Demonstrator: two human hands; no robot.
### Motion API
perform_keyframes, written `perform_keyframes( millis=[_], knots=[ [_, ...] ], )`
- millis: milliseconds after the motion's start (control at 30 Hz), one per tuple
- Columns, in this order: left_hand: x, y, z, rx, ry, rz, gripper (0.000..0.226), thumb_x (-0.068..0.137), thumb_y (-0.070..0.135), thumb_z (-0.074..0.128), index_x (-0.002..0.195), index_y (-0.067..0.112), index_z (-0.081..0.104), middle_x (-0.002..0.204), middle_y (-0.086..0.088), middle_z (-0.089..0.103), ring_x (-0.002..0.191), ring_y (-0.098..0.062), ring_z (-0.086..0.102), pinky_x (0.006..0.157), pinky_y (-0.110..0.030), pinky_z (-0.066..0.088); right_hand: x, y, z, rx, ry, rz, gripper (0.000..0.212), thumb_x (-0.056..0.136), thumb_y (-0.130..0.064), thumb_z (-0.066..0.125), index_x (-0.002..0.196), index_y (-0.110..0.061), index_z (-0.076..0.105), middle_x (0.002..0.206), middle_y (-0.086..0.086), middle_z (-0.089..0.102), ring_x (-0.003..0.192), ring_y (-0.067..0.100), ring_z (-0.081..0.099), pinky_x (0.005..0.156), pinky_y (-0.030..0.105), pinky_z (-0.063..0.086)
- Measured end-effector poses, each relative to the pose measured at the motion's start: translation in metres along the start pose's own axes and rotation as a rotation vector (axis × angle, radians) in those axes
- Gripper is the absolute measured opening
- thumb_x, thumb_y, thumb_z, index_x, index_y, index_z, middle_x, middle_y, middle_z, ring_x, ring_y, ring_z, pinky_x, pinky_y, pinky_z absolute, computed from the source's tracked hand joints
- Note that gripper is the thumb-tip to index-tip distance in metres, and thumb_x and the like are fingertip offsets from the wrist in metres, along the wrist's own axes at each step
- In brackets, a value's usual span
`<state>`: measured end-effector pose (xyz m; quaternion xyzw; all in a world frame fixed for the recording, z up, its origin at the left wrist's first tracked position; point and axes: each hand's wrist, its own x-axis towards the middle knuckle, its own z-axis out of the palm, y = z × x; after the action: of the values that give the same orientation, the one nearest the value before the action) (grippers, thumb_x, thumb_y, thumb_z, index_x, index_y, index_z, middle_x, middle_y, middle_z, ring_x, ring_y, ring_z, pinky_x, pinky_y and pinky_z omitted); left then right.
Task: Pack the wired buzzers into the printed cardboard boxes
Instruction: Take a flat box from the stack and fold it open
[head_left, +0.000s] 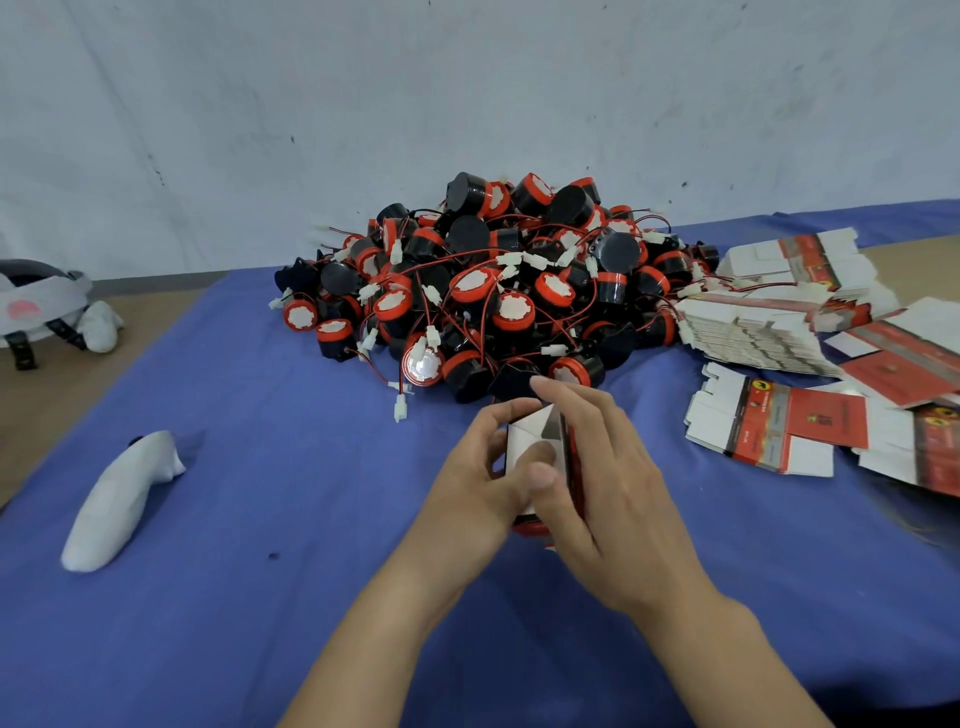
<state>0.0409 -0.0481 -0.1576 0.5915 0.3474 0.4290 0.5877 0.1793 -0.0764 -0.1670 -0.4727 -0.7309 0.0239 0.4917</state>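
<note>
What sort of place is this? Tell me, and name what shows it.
Likely a small workshop's hand-packing bench: a heap of wired buzzers, stacks of flat printed boxes, one box between left hand and right hand.

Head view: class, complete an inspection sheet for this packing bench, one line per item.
Surface: blue cloth over a wooden table.
Job's things: heap of buzzers at the back; flat printed boxes stacked to the right; one held box, white flaps showing.
Clutter: white wrapped object on the cloth, left; grey headgear at far left.
Hands: left hand and right hand both grip the held box.
Cables: red wires with white connectors tangled through the heap.
Surroundings: marked white wall behind.
</note>
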Motion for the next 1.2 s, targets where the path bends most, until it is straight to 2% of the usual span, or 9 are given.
perform_keyframes(
  millis=[167,333,600,700,767,833,1033,1133,1200],
  knots=[
    [0.000,0.002,-0.002,-0.084,-0.035,-0.064,0.039,0.098,0.016,0.060,0.135,0.031,0.056,0.121,0.005,0.070,0.103,-0.014,0.070,0.073,-0.022,0.054,0.000,-0.001,0.000,-0.014,0.019,-0.025,0.060,0.102,-0.067,0.020,0.146,-0.029,0.033,0.143,-0.012,0.041,0.134,0.009,0.043,0.105,0.036,0.044],
    [-0.003,0.013,0.000,-0.308,-0.134,-0.139,0.031,0.102,0.023,0.052,0.129,0.011,0.065,0.109,-0.009,0.072,0.092,-0.018,0.071,0.069,-0.027,0.057,0.001,-0.002,-0.004,0.023,0.049,-0.026,0.057,0.102,-0.065,0.022,0.146,-0.029,0.034,0.143,-0.013,0.038,0.129,0.013,0.048,0.101,0.039,0.048],
    [-0.001,0.013,-0.001,-0.380,-0.123,-0.164,0.038,0.105,0.034,0.044,0.123,0.014,0.070,0.114,-0.012,0.072,0.098,-0.020,0.071,0.072,-0.029,0.058,0.000,0.002,-0.003,0.047,0.061,-0.021,0.055,0.103,-0.060,0.024,0.147,-0.028,0.034,0.146,-0.012,0.038,0.132,0.012,0.046,0.098,0.041,0.049],
    [0.001,0.012,-0.002,-0.431,-0.093,-0.210,0.041,0.104,0.038,0.044,0.127,0.014,0.069,0.120,-0.014,0.070,0.101,-0.022,0.068,0.076,-0.034,0.058,0.001,0.005,-0.003,0.079,0.044,0.029,0.055,0.103,-0.059,0.024,0.149,-0.029,0.033,0.147,-0.016,0.037,0.134,0.007,0.044,0.100,0.026,0.045],
    [0.002,0.010,-0.003,-0.449,-0.077,-0.216,0.044,0.103,0.039,0.045,0.131,0.013,0.066,0.128,-0.015,0.067,0.110,-0.025,0.066,0.088,-0.039,0.058,0.002,0.007,-0.004,0.110,0.036,0.068,0.051,0.104,-0.054,0.026,0.149,-0.031,0.034,0.150,-0.017,0.038,0.139,0.006,0.041,0.105,0.015,0.037],
    [0.003,0.011,-0.004,-0.471,-0.074,-0.205,0.047,0.102,0.041,0.046,0.133,0.012,0.064,0.132,-0.014,0.065,0.118,-0.026,0.063,0.099,-0.039,0.055,0.002,0.008,-0.004,0.135,0.036,0.092,0.047,0.105,-0.046,0.028,0.150,-0.034,0.033,0.154,-0.017,0.038,0.145,0.005,0.034,0.111,0.014,0.031],
    [0.004,0.014,-0.009,-0.564,0.016,-0.102,0.037,0.090,0.035,0.061,0.115,0.011,0.076,0.123,-0.013,0.071,0.106,-0.021,0.071,0.081,-0.030,0.060,0.004,0.015,-0.003,0.103,-0.015,0.089,0.046,0.108,-0.040,0.027,0.154,-0.038,0.031,0.163,-0.023,0.022,0.146,-0.009,0.024,0.106,0.002,0.025],
    [0.005,0.010,-0.008,-0.428,0.109,-0.074,0.039,0.088,0.039,0.062,0.113,0.013,0.077,0.117,-0.014,0.073,0.103,-0.025,0.072,0.078,-0.033,0.061,0.003,0.019,-0.001,0.126,-0.104,0.088,0.047,0.108,-0.029,0.031,0.151,-0.049,0.027,0.162,-0.025,0.020,0.137,-0.021,0.025,0.096,-0.001,0.033],
    [0.004,0.008,-0.007,-0.340,0.092,-0.066,0.042,0.088,0.041,0.061,0.117,0.013,0.073,0.115,-0.015,0.074,0.101,-0.026,0.073,0.078,-0.033,0.060,0.003,0.019,0.001,0.158,-0.135,0.101,0.060,0.104,-0.018,0.033,0.146,-0.059,0.023,0.161,-0.021,0.023,0.138,-0.020,0.022,0.096,-0.003,0.030]
  ],
)
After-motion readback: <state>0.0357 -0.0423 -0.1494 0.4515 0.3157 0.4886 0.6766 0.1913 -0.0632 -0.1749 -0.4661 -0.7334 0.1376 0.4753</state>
